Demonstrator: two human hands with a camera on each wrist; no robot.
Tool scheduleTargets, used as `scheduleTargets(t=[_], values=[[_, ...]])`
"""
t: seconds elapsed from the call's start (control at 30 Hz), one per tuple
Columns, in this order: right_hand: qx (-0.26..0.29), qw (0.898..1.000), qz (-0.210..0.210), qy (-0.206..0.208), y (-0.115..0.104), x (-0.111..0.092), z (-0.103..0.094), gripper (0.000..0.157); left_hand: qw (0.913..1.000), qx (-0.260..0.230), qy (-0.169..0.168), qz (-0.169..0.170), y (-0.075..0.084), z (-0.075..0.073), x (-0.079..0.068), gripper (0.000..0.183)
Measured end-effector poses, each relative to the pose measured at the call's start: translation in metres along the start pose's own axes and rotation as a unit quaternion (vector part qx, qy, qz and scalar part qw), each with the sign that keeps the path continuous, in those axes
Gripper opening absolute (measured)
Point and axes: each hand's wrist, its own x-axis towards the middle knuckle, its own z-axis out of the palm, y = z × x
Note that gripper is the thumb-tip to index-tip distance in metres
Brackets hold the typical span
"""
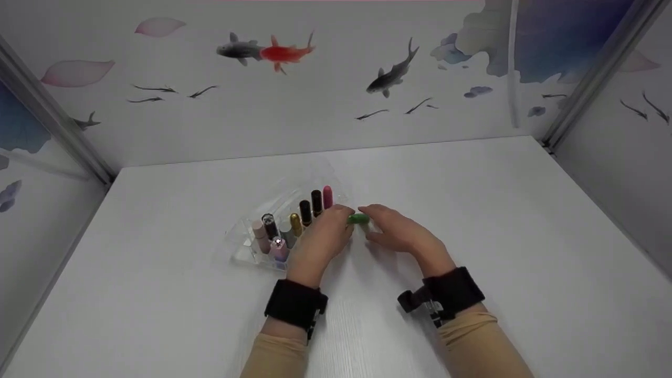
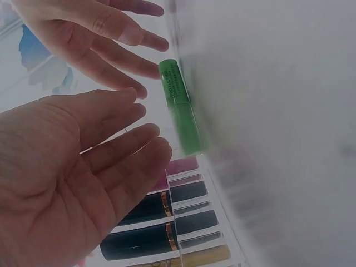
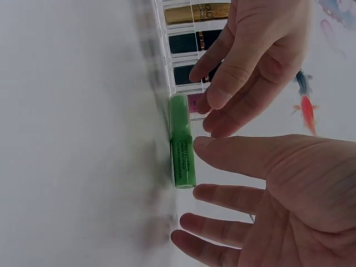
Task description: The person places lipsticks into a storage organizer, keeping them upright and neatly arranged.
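A green lip balm tube (image 1: 359, 218) lies sideways between the two hands, beside the right end of a clear organizer (image 1: 244, 261). In the left wrist view the tube (image 2: 181, 105) shows a darker printed half and a paler half. My left hand (image 1: 325, 236), its fingers loosely bent, is near the tube's left end, partly hiding the organizer. From the other side, my right hand (image 1: 396, 228) reaches with spread fingers; in the right wrist view its thumb tip comes close to the tube (image 3: 182, 144). Neither hand wraps round the tube. Whether any fingertip touches it, I cannot tell.
Upright in the organizer stand several cosmetics, among them a pink lipstick (image 1: 327, 197), black tubes (image 1: 305, 212), a gold tube (image 1: 295, 224) and a pale pink tube (image 1: 260, 236). A white table (image 1: 525, 236) carries everything. Behind it rises a fish-patterned panel (image 1: 325, 115).
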Motion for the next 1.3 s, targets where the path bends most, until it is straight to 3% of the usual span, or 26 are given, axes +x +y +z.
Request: scheduleTargets(t=[0.1,0.4,0.8,1.1,1.3], values=[[-0.010,1.000,-0.011,-0.008,-0.003,0.001,0.002,0.059,1.0000,0.008,-0.002,-0.001,0.000,0.001,0.001,0.033],[-0.026,0.999,-0.001,-0.026,-0.009,0.003,0.007,0.053,0.9967,0.068,0.033,0.031,-0.006,0.007,0.002,0.019],[-0.061,0.998,-0.022,0.013,-0.013,0.003,0.013,0.034,0.9960,0.078,0.033,0.029,-0.009,0.006,-0.007,0.017],[-0.045,0.998,-0.034,0.017,-0.011,0.006,0.011,0.023,0.9999,0.004,0.004,0.015,-0.004,-0.010,-0.006,0.019],[0.032,0.996,-0.059,0.053,-0.007,0.005,0.003,0.017,0.9951,-0.069,0.064,0.029,0.001,-0.024,-0.005,0.027]])
